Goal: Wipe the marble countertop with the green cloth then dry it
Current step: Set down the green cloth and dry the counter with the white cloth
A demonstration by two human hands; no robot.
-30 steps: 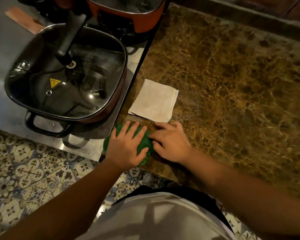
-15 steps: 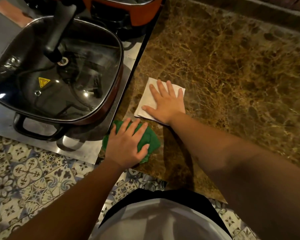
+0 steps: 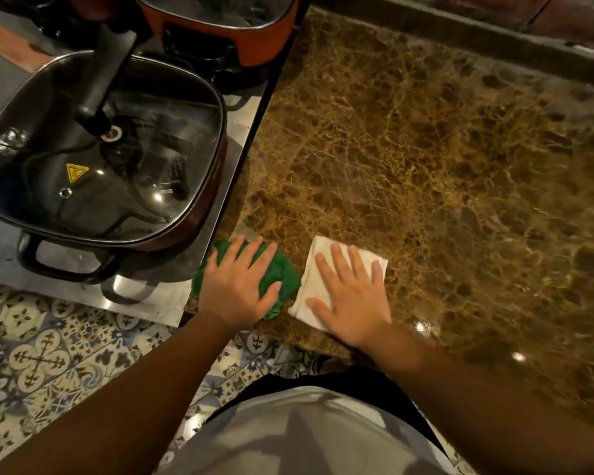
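Head view
Marble countertop (image 3: 443, 159): brown, veined, glossy; landmark for all below.
Green cloth (image 3: 282, 269): bunched at the countertop's near left corner, by its left edge.
Left hand (image 3: 235, 284): palm down on the green cloth, fingers spread over it — pressing rather than pinching.
White cloth (image 3: 366, 257): folded square lying flat on the countertop near its front edge, just right of the green cloth, their edges about touching.
Right hand (image 3: 352, 296): flat on the white cloth, fingers splayed.
Square pan (image 3: 93, 156): glass-lidded, black-handled, on a steel surface (image 3: 144, 305) left of the countertop.
Orange pot (image 3: 220, 25): behind the pan — beside the countertop's far left edge.
Patterned floor tiles (image 3: 42, 358): below the countertop's front edge.
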